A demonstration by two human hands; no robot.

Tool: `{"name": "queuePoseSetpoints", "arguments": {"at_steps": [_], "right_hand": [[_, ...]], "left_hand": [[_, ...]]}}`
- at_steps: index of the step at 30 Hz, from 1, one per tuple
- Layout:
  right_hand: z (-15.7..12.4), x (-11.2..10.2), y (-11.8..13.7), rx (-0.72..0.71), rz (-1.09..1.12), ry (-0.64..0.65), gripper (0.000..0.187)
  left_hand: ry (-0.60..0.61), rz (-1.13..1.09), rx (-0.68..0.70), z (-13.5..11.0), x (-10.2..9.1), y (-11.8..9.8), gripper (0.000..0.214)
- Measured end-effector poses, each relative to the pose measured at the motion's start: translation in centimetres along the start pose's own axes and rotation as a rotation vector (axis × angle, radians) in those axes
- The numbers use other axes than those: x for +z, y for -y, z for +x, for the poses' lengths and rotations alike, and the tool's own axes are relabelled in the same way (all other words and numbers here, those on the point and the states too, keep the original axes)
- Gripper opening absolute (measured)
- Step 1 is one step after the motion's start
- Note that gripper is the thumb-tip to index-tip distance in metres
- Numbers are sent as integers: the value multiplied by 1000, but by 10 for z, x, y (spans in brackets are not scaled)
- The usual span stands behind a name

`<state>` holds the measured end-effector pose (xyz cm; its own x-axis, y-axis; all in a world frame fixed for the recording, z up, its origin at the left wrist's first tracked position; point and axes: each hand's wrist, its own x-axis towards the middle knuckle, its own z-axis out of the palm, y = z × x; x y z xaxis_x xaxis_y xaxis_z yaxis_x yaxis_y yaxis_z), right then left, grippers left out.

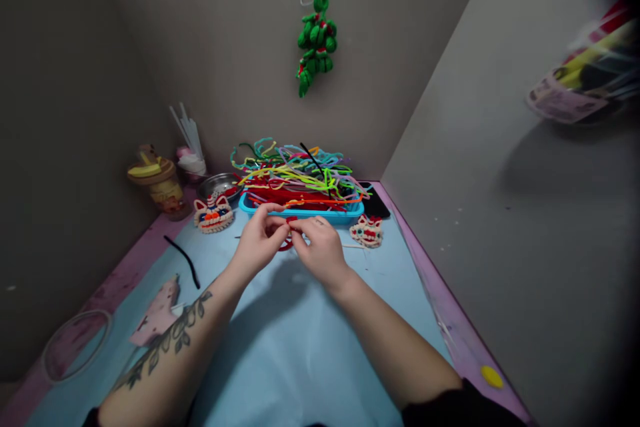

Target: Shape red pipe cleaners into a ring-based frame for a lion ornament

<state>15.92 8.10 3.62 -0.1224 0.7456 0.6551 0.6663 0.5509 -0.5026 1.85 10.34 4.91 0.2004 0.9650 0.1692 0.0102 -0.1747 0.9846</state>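
Note:
My left hand (260, 233) and my right hand (320, 243) meet above the table, fingertips pinched together. Between them is a small bent piece of red pipe cleaner (286, 245), partly covered by the fingers. Just behind the hands stands a blue tray (330, 217) heaped with pipe cleaners (305, 173) in many colours. A cream animal-face piece with orange and blue details (214, 215) lies to the left of the hands. A smaller cream and red face piece (367, 232) lies to their right.
A pink glue gun (156, 313) and a black pipe cleaner (184, 260) lie left. Behind them are a metal bowl (219, 185), a brown-lidded cup (163, 187) and white sticks (189, 137). A black phone (376, 202) is beside the tray. A green ornament (317, 43) hangs on the wall.

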Motion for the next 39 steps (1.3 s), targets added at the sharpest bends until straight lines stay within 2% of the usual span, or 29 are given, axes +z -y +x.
{"name": "queuePoseSetpoints", "arguments": {"at_steps": [4, 9, 13, 16, 21, 24, 27, 35, 39], "right_hand": [[2, -3, 1, 18, 120, -2, 19], [6, -8, -3, 60, 168, -60, 16], [12, -14, -8, 90, 390, 60, 14], [15, -19, -11, 115, 466, 143, 12], [15, -22, -15, 212, 573, 209, 12], [16, -22, -19, 329, 658, 134, 14], [18, -23, -25, 445, 756, 86, 15], [13, -21, -26, 712, 1339, 420, 37], [10, -18, -26, 762, 1457, 572, 43]], "left_hand": [[22, -50, 13, 0, -4, 0, 41], [47, -145, -29, 1, -8, -4, 48], [86, -200, -79, 1, -7, -7, 51], [114, -228, -137, 1, -7, -7, 50], [160, -441, -355, 3, -11, -4, 42], [122, -643, -532, 7, -14, 0, 35], [72, -813, -626, 11, -18, 3, 28], [-22, -888, -636, 14, -17, -1, 15], [-33, -865, -640, 13, -15, -2, 17]]}}
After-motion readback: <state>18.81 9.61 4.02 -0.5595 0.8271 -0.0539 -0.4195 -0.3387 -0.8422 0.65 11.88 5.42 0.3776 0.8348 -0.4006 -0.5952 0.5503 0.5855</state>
